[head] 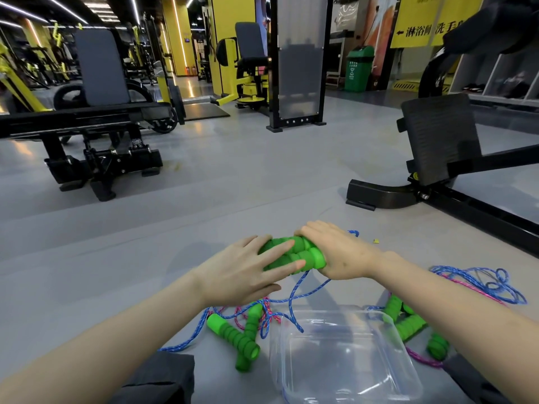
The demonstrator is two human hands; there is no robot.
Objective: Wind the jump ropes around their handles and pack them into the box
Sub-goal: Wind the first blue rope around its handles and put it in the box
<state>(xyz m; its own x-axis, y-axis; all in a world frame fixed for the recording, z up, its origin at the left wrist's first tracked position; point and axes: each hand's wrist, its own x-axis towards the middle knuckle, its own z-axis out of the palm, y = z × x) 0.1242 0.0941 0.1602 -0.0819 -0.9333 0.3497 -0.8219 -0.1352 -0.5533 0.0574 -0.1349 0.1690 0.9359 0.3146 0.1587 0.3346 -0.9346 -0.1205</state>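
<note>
Across the grey floor (204, 199) I saw black gym machines standing well back, a bench frame (96, 132) to the left and a machine with a slanted footplate (437, 141) to the right. Nearest the camera, low in my feed, the clear plastic box (335, 360) sat on the floor between the two forearms. Beyond it, the left hand (245, 272) lay flat, its straight, spread fingers resting on the pair of green handles (291, 255), which were set side by side. The right hand (338, 255) was curled round the pair's other end, gripping it. A second pair of handles (242, 336) lay crossed just left of the box, and more handles (405, 319) lay just beside its right wall. Blue rope (294, 293) hung from the gripped pair down toward the box's far left corner. More blue rope was heaped loose on the floor to the right, and pink rope (423, 360) trailed near the right-hand handles.
</note>
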